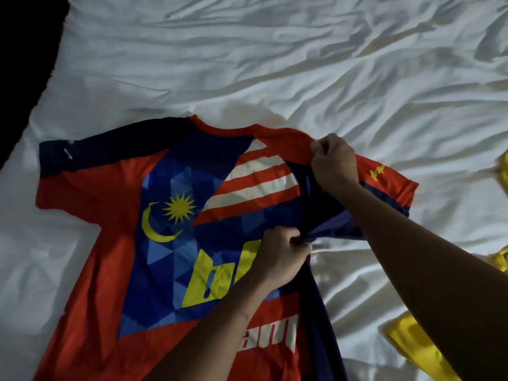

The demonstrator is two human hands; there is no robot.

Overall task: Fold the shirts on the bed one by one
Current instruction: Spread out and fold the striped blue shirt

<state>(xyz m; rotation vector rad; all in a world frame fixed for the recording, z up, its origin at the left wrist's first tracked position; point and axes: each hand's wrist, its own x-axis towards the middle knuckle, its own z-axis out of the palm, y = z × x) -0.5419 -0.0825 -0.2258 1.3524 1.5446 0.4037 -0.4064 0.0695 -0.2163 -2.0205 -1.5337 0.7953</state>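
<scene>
A red and blue shirt (115, 215) with a yellow moon and star, red and white stripes and yellow letters lies spread on the white bed (247, 64), collar away from me. My right hand (334, 160) pinches the fabric at the shirt's right shoulder. My left hand (277, 254) pinches the shirt's right side edge near the armpit. The right part of the shirt is lifted and bunched between the two hands, showing dark blue fabric. The left sleeve lies flat.
Yellow garments (412, 345) lie at the right edge of the bed, one near my right forearm and another (503, 171) farther up. The bed's left edge (33, 100) borders a dark area. Rumpled white sheet stretches beyond the shirt.
</scene>
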